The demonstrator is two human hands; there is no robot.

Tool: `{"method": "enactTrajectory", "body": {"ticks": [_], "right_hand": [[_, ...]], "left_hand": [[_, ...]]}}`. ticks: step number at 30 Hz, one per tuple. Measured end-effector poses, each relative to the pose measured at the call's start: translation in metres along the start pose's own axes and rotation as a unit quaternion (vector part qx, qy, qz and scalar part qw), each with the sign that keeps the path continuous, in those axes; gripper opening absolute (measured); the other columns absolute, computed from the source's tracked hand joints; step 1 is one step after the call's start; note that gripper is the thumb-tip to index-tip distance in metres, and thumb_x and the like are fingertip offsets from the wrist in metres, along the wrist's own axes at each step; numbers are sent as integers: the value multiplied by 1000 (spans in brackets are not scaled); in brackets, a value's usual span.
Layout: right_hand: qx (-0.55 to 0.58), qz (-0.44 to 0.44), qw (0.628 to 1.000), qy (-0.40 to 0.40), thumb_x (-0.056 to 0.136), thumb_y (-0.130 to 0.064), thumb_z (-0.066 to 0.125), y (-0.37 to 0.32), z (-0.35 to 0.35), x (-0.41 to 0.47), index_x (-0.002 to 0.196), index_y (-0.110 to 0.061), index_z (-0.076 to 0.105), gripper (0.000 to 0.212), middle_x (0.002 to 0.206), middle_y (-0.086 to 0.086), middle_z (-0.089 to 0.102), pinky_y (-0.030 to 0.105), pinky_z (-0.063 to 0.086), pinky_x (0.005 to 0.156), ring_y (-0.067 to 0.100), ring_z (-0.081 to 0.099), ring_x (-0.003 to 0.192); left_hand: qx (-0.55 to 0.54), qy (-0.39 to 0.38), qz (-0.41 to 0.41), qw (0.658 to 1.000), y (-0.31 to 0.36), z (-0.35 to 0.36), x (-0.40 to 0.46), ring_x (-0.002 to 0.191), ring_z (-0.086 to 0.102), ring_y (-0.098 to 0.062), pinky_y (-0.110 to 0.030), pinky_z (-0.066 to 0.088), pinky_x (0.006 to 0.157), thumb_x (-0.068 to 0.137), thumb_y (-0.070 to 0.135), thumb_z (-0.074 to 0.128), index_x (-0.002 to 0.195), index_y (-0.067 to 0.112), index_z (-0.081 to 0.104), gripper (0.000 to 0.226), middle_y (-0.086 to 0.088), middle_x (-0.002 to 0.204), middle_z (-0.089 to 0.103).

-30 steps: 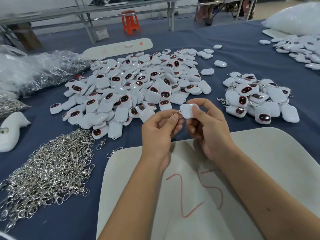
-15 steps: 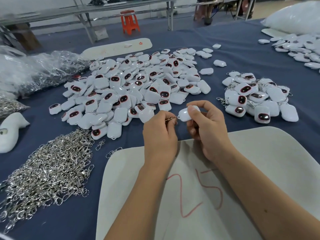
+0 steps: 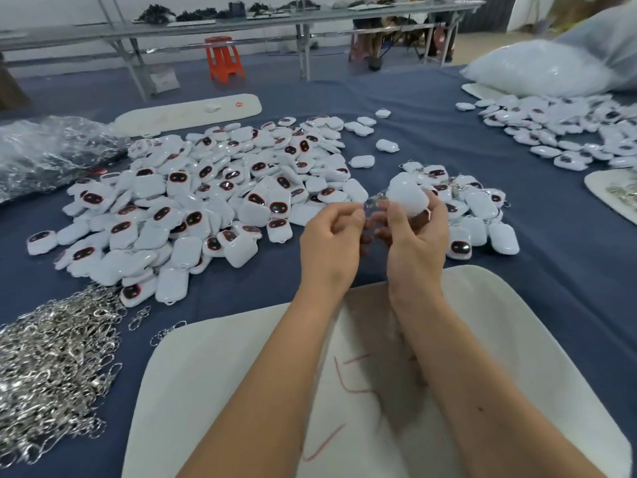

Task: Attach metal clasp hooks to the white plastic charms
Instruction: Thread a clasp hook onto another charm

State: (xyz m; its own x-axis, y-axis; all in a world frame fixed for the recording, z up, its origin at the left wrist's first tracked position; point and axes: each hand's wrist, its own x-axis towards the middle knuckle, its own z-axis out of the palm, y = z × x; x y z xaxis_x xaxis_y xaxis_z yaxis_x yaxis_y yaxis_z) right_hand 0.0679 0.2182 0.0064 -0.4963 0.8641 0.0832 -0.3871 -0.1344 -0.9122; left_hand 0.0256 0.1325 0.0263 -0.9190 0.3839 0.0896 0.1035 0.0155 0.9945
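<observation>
Closest to the camera there's a white foam board [image 3: 213,391] with some red marker scrawl on it, lying on the blue cloth table [image 3: 551,236], and both forearms cross over it. Off to the near left is a big tangled heap of metal clasp hooks [image 3: 51,367], with a couple of loose ones just beside the board's corner. Above the board's far edge, the right hand [image 3: 415,243] is pinching a white plastic charm [image 3: 406,196] between thumb and fingertips, held up off the table. The left hand [image 3: 331,246] has its fingers curled in and pressed together right next to it, on something small and shiny between the two hands; it's motion-blurred so I can't tell exactly what. Just behind the right hand sits a small pile of charms with hooks on them [image 3: 479,215]. Left of that, the big pile of charms [image 3: 206,201] spreads out, lots face-up with dark oval faces. Further back left, a crinkly clear plastic bag [image 3: 51,150]; far right, another batch of charms [image 3: 558,132].
</observation>
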Motion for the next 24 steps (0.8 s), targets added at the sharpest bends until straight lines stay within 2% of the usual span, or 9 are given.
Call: {"method": "enactTrajectory", "body": {"ticks": [2,3,6,9,11,14,18,21,24], "right_hand": [[25,34,999,-8,98,-4,69,-1,-5,7,159,-13,28,75,129,12,69,46,59,100,23,72,115],[12,46,999,-9,96,-2,69,0,-7,9,163,-17,18,86,132,13,66,50,57,102,24,72,115],[-43,28,999,-10,99,5,57,3,-8,5,165,-34,3,94,124,8,67,45,63,87,20,78,95],[-113,-23,992,-44,99,7,53,6,-5,-1,159,-25,26,73,105,5,74,31,63,62,17,78,75],[-208,-74,973,-72,97,4,57,8,-3,-7,141,-19,47,51,94,-1,75,35,61,59,15,74,65],[-342,-166,914,-142,93,-3,65,9,5,-22,119,-18,63,30,85,-9,73,45,58,75,15,69,70],[-441,-244,819,-273,90,-5,65,10,27,-50,109,-11,72,20,91,1,74,45,53,81,25,67,88],[-504,-252,727,-392,92,-8,59,12,54,-75,93,-11,63,5,92,2,66,46,46,80,30,57,95],[-521,-224,673,-476,88,-9,55,12,87,-105,79,-22,44,19,82,-2,49,42,40,70,31,53,91]], "left_hand": [[-15,1,-10,1000,-2,10,4,79,71,-19,-41,61,75,102,19,59,97,23,69,12,-7,91,77],[-7,9,-16,1000,-6,11,5,81,71,-22,-45,61,80,102,21,59,94,23,69,13,-5,89,77],[29,40,-25,998,-20,8,1,85,73,-27,-52,59,87,99,17,60,91,17,70,13,-3,87,77],[62,66,-20,996,-24,-2,-2,84,72,-22,-49,59,84,97,14,63,92,16,71,10,-2,87,75],[97,82,-11,992,-22,-12,-4,82,71,-19,-46,59,83,94,13,65,90,18,71,9,2,85,74],[174,97,21,980,-18,-34,-6,86,68,-17,-42,56,86,95,19,64,97,18,70,6,5,88,72],[276,133,44,951,-14,-82,-13,90,65,-13,-37,52,88,97,24,63,99,20,68,7,9,93,70],[338,163,13,927,-11,-123,-19,91,64,-16,-36,51,84,94,23,63,94,22,68,5,8,92,69],[393,202,-15,897,-9,-167,-29,89,64,-22,-37,51,80,92,22,62,93,21,68,6,3,90,70]]}}
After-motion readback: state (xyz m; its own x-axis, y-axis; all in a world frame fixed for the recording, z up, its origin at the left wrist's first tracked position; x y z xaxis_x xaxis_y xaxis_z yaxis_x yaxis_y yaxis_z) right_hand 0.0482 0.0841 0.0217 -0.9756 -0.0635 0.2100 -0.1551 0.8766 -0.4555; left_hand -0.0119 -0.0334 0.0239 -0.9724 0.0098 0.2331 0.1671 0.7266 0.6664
